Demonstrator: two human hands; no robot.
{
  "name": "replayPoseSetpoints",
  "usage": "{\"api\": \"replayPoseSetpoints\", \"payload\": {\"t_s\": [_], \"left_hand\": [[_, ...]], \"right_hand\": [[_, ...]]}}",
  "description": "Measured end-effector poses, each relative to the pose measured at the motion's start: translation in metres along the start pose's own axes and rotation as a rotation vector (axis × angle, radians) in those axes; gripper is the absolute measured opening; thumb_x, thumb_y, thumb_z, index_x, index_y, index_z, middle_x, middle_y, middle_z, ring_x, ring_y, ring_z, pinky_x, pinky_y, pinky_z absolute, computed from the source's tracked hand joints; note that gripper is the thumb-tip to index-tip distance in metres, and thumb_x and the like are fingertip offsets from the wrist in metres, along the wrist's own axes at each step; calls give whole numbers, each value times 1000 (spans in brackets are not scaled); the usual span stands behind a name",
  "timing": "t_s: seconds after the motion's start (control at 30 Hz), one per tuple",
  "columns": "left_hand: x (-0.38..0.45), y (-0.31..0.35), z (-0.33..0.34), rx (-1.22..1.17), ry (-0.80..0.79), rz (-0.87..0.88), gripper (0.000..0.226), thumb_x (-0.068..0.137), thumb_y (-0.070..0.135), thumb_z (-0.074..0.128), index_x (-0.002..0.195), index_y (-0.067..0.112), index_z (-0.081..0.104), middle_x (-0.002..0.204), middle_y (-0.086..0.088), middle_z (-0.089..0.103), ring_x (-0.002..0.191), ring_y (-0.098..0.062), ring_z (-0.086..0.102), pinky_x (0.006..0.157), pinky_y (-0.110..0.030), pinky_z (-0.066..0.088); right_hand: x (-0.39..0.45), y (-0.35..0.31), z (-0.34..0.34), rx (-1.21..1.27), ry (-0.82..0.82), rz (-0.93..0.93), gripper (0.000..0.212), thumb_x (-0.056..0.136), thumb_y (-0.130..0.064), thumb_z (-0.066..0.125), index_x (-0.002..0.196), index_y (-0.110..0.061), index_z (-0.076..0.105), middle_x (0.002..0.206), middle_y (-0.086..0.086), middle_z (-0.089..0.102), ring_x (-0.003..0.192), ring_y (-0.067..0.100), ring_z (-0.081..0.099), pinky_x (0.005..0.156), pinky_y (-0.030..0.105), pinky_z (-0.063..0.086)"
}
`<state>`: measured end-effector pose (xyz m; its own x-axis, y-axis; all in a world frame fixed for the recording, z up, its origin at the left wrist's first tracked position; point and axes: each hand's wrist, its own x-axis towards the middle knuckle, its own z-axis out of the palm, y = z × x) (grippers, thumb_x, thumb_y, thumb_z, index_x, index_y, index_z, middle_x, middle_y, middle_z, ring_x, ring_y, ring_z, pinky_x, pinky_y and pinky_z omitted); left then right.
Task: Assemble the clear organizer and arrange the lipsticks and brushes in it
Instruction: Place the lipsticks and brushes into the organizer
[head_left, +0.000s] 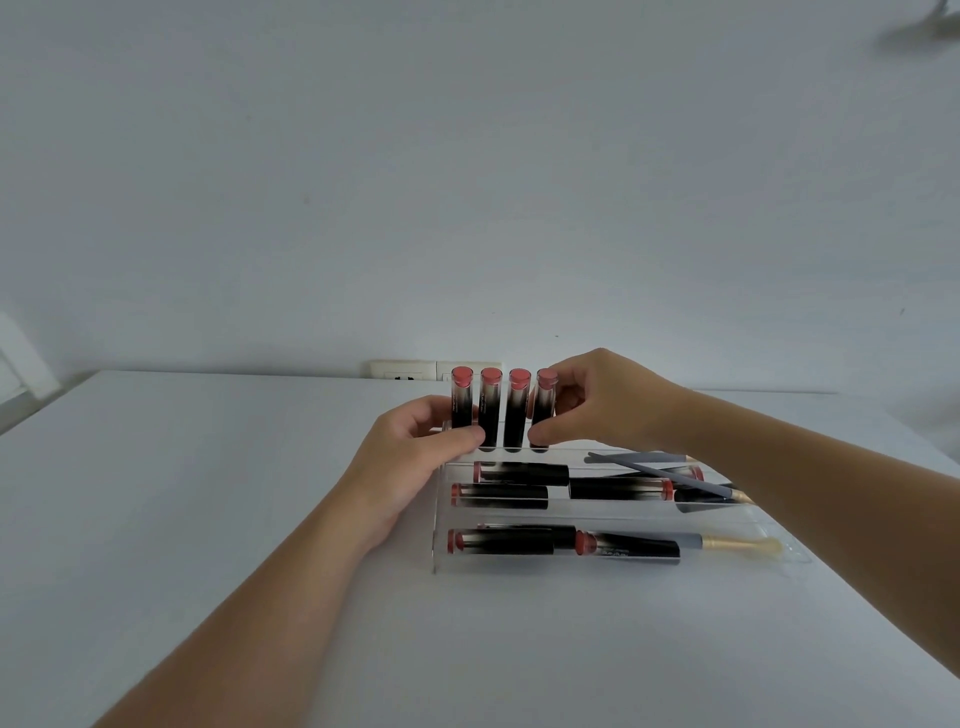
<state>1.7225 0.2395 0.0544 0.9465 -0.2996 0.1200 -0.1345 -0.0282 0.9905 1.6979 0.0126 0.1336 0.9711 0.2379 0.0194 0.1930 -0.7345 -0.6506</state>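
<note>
**Head view: back row of lipsticks being squared up**

Head camera looks down on a white desk (208, 519), and the clear organizer (439, 519) stands assembled in the middle of it, stepped tiers rising toward the wall. Four upright lipsticks (489, 410) line the back tier, side by side. The left hand (415, 457) curls round the leftmost one, thumb pressed low on the front of the row. The right hand (597, 400) pinches the rightmost upright lipstick (544, 410), thumb near its base and fingers (558, 379) by its cap. Both hands bracket the row, so this looks like the straightening step for the standing sticks.

Lower tiers hold lying lipsticks (501, 541), loosely placed, several end to end. A grey brush (660, 475) slants across the middle tiers, not settled in a slot. A gold-ferruled brush (737, 545) lies in the front tier.

Next move, by my reckoning: let go gently so nothing topples, then seat that slanting brush properly. The uprights look tippy, so release wants care.
</note>
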Motion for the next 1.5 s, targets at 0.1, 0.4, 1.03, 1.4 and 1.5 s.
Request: {"api": "replayPoseSetpoints", "payload": {"t_s": [0.1,0.4,1.03,1.4,1.5], "left_hand": [[0,0,0,3,-4,1,36,66,42,80,102,36,79,102,6,79,98,-14,75,99,-39,52],[0,-1,0,3,-6,4,36,66,41,80,102,36,79,102,6,79,99,-14,75,99,-38,53],[0,-2,-2,-13,-13,14,41,65,43,81,105,35,78,106,4,79,100,-15,74,102,-41,51],[-1,-2,-1,-8,-17,4,42,64,44,81,105,37,78,106,4,79,101,-15,74,99,-39,52],[-1,-3,-2,-8,-20,10,42,63,45,81,105,37,78,107,4,79,100,-14,74,98,-39,51]], "right_hand": [[-1,-1,0,31,-10,-11,17,75,-26,86,69,-32,72,56,-14,64,46,1,44,47,10,31],[0,0,-1,27,-20,-35,34,75,-22,86,56,-41,65,46,-18,52,40,1,40,42,6,27],[-43,44,-79,-255,-32,60,11,83,-33,80,79,-41,76,60,-13,60,50,2,44,50,12,36],[-52,58,-88,-443,-166,137,12,82,-38,80,71,-42,77,46,-22,52,45,-2,46,44,7,32],[-52,55,-86,-483,-176,119,9,83,-37,79,75,-40,77,51,-30,57,52,-11,53,49,3,36]]}}
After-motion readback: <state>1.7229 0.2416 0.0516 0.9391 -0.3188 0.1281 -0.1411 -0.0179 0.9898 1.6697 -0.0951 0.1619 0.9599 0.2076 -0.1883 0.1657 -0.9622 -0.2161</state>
